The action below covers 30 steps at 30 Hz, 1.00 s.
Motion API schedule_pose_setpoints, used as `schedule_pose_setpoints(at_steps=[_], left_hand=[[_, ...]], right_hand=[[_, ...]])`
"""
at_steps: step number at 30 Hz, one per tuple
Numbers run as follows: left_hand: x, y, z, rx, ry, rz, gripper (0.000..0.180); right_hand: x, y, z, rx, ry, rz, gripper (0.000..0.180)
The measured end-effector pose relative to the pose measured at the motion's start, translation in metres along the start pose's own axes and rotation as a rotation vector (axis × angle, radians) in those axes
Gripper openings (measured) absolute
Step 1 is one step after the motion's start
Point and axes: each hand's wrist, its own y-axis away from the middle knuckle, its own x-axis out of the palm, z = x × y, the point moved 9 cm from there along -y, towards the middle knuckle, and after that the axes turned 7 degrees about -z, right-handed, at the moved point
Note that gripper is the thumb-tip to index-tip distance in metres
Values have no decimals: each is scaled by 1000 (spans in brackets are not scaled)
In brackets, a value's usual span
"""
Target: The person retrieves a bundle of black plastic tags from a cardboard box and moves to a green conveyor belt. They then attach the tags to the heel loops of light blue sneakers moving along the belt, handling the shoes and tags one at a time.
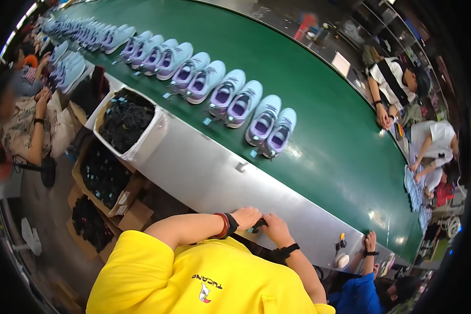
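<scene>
My left hand (246, 217) is at the bare metal edge (214, 170) of the bench, with its fingers curled and pressed together. Just to its right, my right hand (277, 230) bends its fingers around a small dark object (258, 225) between the two hands. That object is mostly hidden, so its kind does not show. Beyond the metal strip, a row of light-blue and purple sneakers (244, 102) stands in pairs on the green conveyor belt (319, 152). The closest pair (271, 125) is ahead of my hands, with small light-blue tags at the heels.
To my left stand a white bin (150, 128) of black pieces and cardboard boxes (136, 214) with more. A seated person (29, 120) is at far left. People work across the belt (395, 83) and at right in blue (358, 293). A round white item (342, 260) lies on the metal.
</scene>
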Motion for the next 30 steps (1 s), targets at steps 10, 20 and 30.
schedule_pose_setpoints(at_steps=[10,20,30], left_hand=[[-190,191,106,-427,264,-990,49],[2,452,123,-1203,358,-893,33],[74,482,107,-1488,603,-944,29]], right_hand=[[-23,-154,132,-39,-226,-61,24],[-1,-340,402,-303,-355,-1,32],[18,-364,456,-574,157,-54,47]])
